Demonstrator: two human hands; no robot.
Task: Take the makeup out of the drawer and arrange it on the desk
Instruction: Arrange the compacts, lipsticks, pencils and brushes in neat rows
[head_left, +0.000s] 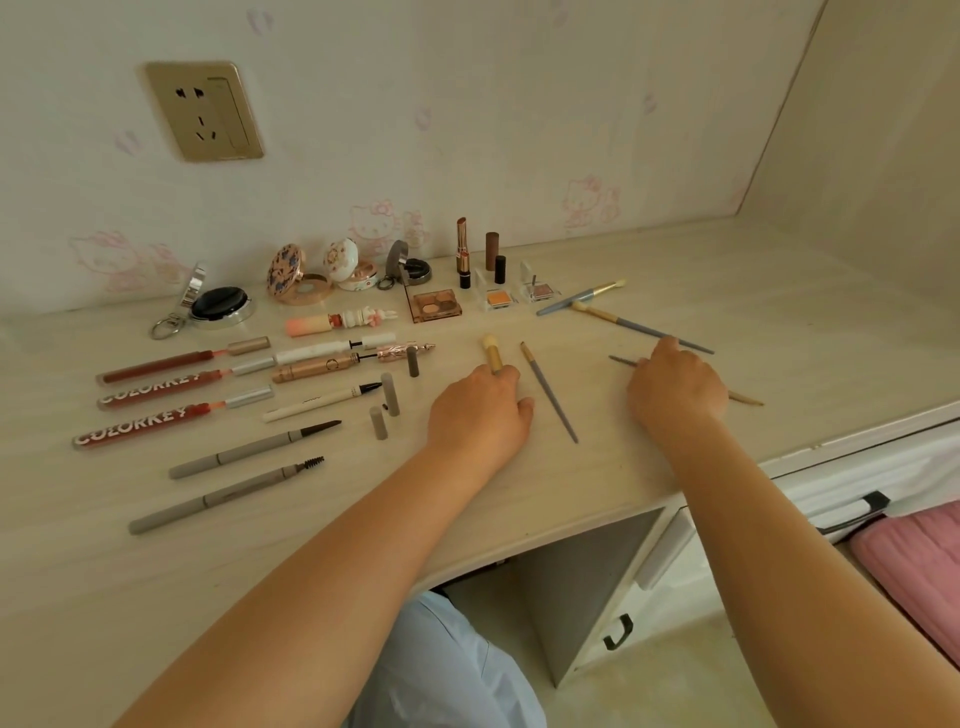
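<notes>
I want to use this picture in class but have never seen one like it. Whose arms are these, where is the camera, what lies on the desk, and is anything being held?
There is no machine: a person wears a wide-angle camera on the head, looking down at their own bare arms. The one picture shows a pale desk against a wall. Makeup is laid out on it: open compacts at the back, lip gloss tubes and brow pencils on the left, eyeshadow pans mid-desk. The left hand grips a short stubby brush. The right hand rests over a thin brush whose ends stick out either side. A loose grey brush lies between the hands.
</notes>
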